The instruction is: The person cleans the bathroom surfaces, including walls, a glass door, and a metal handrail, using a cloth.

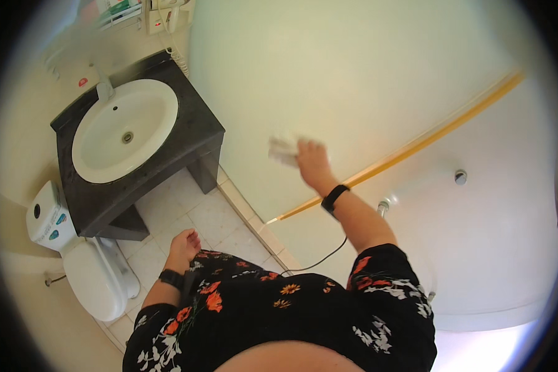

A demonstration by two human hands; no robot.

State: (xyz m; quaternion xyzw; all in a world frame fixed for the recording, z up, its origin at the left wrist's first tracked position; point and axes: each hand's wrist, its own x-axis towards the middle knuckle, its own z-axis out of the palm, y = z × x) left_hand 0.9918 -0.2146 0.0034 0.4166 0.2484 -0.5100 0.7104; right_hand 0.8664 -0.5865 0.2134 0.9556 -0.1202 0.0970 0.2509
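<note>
My right hand (312, 160) reaches forward over a pale frosted panel (353, 68), its fingers closed on a whitish cloth (283, 152). The cloth is smeared by motion, so its exact kind is hard to make out. Whether it touches the panel I cannot tell. A black band circles my right wrist. Low beside my dark flowered clothing, my left hand (186, 245) has its fingers loosely curled together, with nothing visible in them. It also wears a dark wristband (171, 278).
To the left, a white oval basin (149, 149) with a tap (104, 90) sits in a dark counter (199, 124). A white toilet (93, 279) stands below it. A yellowish rail (415, 152) crosses the right side, near a metal knob (460, 177). A thin dark cord (319, 263) hangs near my right arm.
</note>
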